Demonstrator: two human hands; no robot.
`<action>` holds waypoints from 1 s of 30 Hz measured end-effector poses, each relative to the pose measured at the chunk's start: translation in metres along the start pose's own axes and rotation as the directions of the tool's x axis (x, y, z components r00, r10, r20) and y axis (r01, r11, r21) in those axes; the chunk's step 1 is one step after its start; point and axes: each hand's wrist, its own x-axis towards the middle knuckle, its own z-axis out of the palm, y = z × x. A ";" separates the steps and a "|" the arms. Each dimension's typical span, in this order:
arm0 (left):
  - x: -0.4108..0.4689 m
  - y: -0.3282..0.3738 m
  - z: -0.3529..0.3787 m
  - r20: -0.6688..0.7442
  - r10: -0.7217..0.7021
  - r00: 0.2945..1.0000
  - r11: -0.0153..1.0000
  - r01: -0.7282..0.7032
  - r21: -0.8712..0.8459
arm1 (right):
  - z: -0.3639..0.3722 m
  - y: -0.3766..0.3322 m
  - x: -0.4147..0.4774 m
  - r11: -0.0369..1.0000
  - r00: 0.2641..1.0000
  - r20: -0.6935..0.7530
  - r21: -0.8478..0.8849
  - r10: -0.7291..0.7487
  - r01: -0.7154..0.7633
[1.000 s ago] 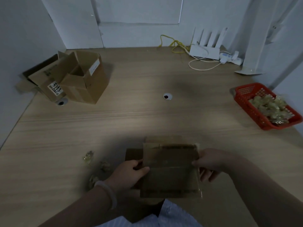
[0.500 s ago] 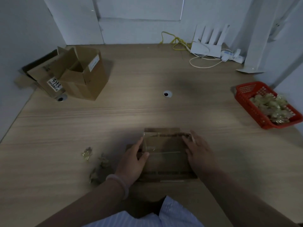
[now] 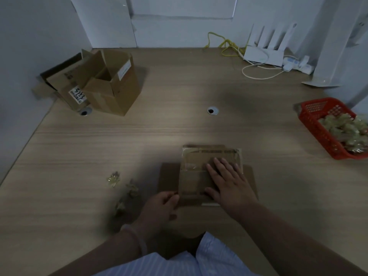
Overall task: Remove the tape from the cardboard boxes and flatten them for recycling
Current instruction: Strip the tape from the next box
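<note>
A small flattened cardboard box [image 3: 196, 168] with shiny tape along its edges lies on the wooden table [image 3: 159, 132] in front of me. My right hand [image 3: 227, 178] presses flat on its right half, fingers straight. At the box's near left corner my left hand [image 3: 159, 206] has its fingers curled, seemingly pinching the edge or a tape end there; the contact is dim. An open cardboard box [image 3: 111, 84] stands at the far left, with a flattened labelled box [image 3: 67, 84] leaning behind it.
Crumpled tape scraps [image 3: 123, 188] lie left of my hands. A red basket [image 3: 318, 124] with a heap of tape wads sits at the right edge. A white router [image 3: 264, 54], cables and a power strip lie at the back right. Walls close off the left and back.
The box went from held up in both hands to lying flat on the table. My right hand moved onto its top and my left hand slid down to its near left corner.
</note>
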 end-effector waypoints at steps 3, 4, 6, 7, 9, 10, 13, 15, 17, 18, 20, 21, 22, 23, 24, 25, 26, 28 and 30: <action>-0.005 -0.010 -0.002 -0.047 0.036 0.998 0.999 -0.035 0.005 | -0.001 -0.011 0.001 0.999 0.999 0.003 0.025 -0.044 0.043; -0.004 -0.010 -0.003 -0.065 0.055 0.996 0.998 -0.053 0.036 | -0.001 -0.014 0.001 0.999 0.999 -0.001 0.027 -0.044 0.044; -0.003 -0.007 -0.003 -0.085 0.092 0.992 0.991 -0.083 0.105 | -0.002 -0.016 -0.002 0.999 0.999 0.011 0.008 -0.042 0.042; -0.002 -0.006 -0.003 -0.094 0.107 0.990 0.986 -0.093 0.136 | -0.002 -0.016 -0.004 0.999 0.999 0.023 0.005 -0.047 0.047; -0.002 -0.004 -0.003 -0.118 0.131 0.984 0.978 -0.109 0.177 | -0.002 -0.016 -0.006 0.998 0.998 0.023 0.013 -0.060 0.060; -0.003 -0.004 -0.003 -0.121 0.131 0.984 0.978 -0.107 0.181 | -0.002 -0.015 -0.007 0.998 0.998 0.024 0.021 -0.062 0.062; -0.006 -0.005 -0.004 -0.095 0.127 0.987 0.978 -0.109 0.178 | -0.002 -0.015 -0.008 0.997 0.999 0.023 0.072 -0.033 0.031; -0.006 -0.005 -0.006 -0.082 0.168 0.982 0.957 -0.142 0.254 | -0.004 -0.016 -0.005 0.994 1.000 0.015 0.110 -0.005 0.003; -0.005 -0.004 -0.009 -0.074 0.235 0.969 0.912 -0.194 0.361 | -0.004 -0.017 -0.005 0.994 1.000 0.029 0.107 0.000 -0.003; -0.004 -0.003 -0.010 -0.069 0.258 0.964 0.893 -0.211 0.397 | -0.004 -0.017 -0.006 0.996 0.999 0.036 0.085 -0.004 0.001; -0.001 -0.002 -0.011 -0.040 0.227 0.973 0.912 -0.198 0.359 | -0.004 -0.018 -0.007 0.998 0.999 0.042 0.066 -0.018 0.015; 0.000 -0.001 -0.011 -0.016 0.167 0.986 0.952 -0.157 0.264 | -0.005 -0.018 -0.007 0.997 0.999 0.035 0.078 -0.018 0.015; 0.002 0.001 -0.010 0.011 0.102 0.995 0.983 -0.103 0.153 | -0.008 -0.019 -0.008 0.995 1.000 0.013 0.096 -0.016 0.015; 0.004 0.003 -0.010 0.015 0.067 0.998 0.995 -0.068 0.075 | -0.010 -0.020 -0.009 0.993 1.000 -0.028 0.117 -0.014 0.017; 0.009 0.006 -0.010 -0.006 0.076 0.997 0.996 -0.076 0.039 | -0.012 -0.021 -0.010 0.990 0.997 -0.081 0.139 -0.012 0.024; 0.014 0.010 -0.010 -0.030 0.115 0.993 0.993 -0.114 0.027 | -0.012 -0.022 -0.011 0.986 0.992 -0.129 0.163 -0.013 0.034; 0.021 0.014 -0.010 -0.042 0.164 0.986 0.986 -0.162 0.037 | -0.010 -0.024 -0.013 0.981 0.987 -0.159 0.188 -0.020 0.050; 0.037 0.025 -0.011 -0.032 0.234 0.972 0.960 -0.226 0.165 | -0.008 -0.028 -0.012 0.970 0.980 -0.195 0.228 -0.041 0.086; 0.052 0.033 -0.012 -0.011 0.252 0.968 0.913 -0.235 0.333 | -0.008 -0.031 -0.005 0.968 0.975 -0.216 0.230 -0.047 0.098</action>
